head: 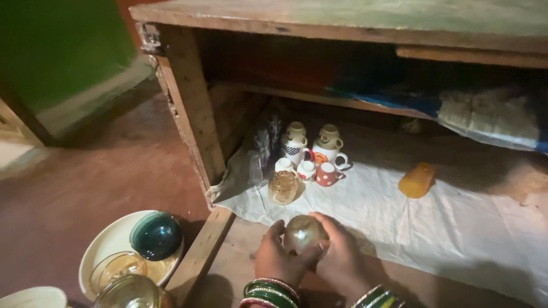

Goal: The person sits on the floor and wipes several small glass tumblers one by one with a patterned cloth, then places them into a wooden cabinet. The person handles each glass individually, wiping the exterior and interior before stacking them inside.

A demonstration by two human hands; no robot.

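Both my hands hold a small amber glass bowl [302, 232], upside down, just above the front edge of a low wooden cupboard shelf. My left hand [276, 258] grips its left side and my right hand [342, 256] wraps its right side. Green and red bangles ring both wrists. Just beyond, another upturned amber glass bowl [283, 187] rests on the white cloth [456, 217] lining the shelf. Behind it stands a cluster of small mugs [313, 154], white and red with dots, some stacked.
A white plate [105, 245] on the reddish floor at lower left carries a dark green glass bowl [156, 234] and amber glass bowls [117, 267]. An orange cup [416, 180] lies on the cloth at right. The cupboard's wooden side post [191, 108] stands at left.
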